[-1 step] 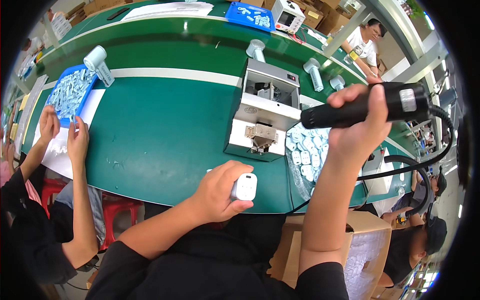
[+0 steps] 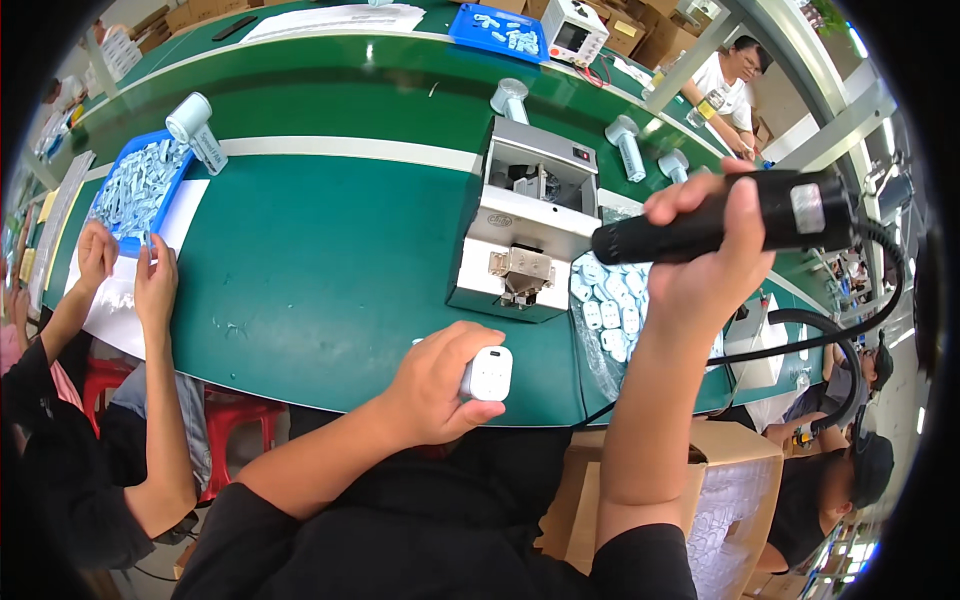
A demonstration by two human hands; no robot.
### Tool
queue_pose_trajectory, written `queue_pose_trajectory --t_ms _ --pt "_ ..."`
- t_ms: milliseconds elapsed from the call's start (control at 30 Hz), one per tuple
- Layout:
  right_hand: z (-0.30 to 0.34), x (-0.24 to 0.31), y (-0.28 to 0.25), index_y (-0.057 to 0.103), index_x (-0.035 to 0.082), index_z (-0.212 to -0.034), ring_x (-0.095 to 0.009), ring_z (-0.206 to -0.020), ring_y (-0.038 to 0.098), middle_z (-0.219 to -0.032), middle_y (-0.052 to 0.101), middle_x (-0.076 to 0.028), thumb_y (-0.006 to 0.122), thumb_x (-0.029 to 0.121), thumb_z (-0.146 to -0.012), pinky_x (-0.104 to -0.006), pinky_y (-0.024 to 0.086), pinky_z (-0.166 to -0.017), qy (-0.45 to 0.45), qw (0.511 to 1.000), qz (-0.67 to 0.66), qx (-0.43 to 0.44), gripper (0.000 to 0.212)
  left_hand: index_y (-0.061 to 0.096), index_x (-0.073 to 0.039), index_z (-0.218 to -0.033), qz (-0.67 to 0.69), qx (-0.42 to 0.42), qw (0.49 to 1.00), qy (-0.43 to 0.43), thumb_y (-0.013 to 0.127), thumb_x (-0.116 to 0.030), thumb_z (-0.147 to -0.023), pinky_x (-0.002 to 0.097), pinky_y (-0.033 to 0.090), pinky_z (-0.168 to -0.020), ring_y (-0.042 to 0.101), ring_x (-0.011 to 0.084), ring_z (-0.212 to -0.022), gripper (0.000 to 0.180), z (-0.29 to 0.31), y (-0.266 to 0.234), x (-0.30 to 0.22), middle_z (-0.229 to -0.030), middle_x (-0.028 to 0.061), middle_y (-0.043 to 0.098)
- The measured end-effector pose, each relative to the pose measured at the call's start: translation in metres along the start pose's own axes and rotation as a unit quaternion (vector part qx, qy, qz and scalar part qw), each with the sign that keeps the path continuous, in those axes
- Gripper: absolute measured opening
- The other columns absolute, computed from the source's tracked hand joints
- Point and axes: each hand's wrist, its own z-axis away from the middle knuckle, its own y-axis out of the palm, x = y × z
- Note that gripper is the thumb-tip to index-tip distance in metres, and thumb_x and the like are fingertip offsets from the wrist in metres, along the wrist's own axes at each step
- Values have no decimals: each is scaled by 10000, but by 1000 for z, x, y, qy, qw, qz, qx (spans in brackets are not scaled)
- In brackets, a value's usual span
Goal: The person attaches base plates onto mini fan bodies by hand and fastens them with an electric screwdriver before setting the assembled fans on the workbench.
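My left hand (image 2: 440,385) is closed around a small white plastic housing (image 2: 489,374) just above the table's near edge. The housing's rounded end faces up, with a dark slot near its top. My right hand (image 2: 715,240) grips a black corded electric screwdriver (image 2: 680,228), held level and raised over the right side of the table. The screwdriver's blunt end points left, beside the machine; no bit shows. A thick black cable leaves its right end. Between my hands stands a grey metal screw feeder (image 2: 525,235) with a windowed top and a small metal rail in front.
White housings (image 2: 610,310) lie in clear plastic right of the feeder. A blue tray (image 2: 150,185) of pale blue parts is at left, by a co-worker's hands (image 2: 130,270). Pale blue handled pieces (image 2: 627,150) stand behind. A cardboard box (image 2: 735,470) is at lower right.
My right hand and the screwdriver have shifted slightly left. My left hand keeps its place with the housing. Across the table, a person's hand has moved a little away from the screwdriver in view.
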Motion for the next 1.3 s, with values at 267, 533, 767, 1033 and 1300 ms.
queue_pose_trajectory --t_ms 267,533,767,1033,1300 --pt "34 -22 8 494 -34 -1014 -190 -508 564 -644 572 -116 623 117 -842 -294 481 -502 123 990 -53 36 262 463 6 -1166 9 -10 1000 4 655 -391 -817 388 486 -679 582 350 -805 563 0 -3 1 -975 195 578" --pt "45 -34 8 487 -18 -986 -189 -526 569 -649 571 -119 605 40 -839 -298 487 -515 131 986 -77 70 197 463 3 -1168 16 -14 1000 -4 659 -391 -812 390 484 -689 580 353 -812 566 2 -5 0 -980 194 577" --pt "53 -15 5 470 -27 -1007 -198 -508 553 -637 551 -112 599 32 -816 -317 483 -510 174 980 -68 73 237 472 0 -1159 17 -8 1000 -8 673 -392 -801 392 488 -703 586 355 -836 568 0 -6 -2 -989 190 581" --pt "44 72 18 402 -13 -1142 -161 -522 497 -717 499 -75 536 360 -875 -328 424 -535 81 972 -138 170 478 488 -7 -1158 -15 23 999 -23 717 -382 -747 407 486 -744 582 370 -871 602 -3 -6 -5 -1028 187 580" --pt "56 67 31 395 7 -1152 -167 -501 484 -713 504 -73 540 386 -872 -341 428 -523 100 975 -108 165 493 488 -31 -1176 -32 34 998 -35 747 -351 -719 418 477 -782 577 373 -912 616 -3 -5 -8 -1068 184 575"
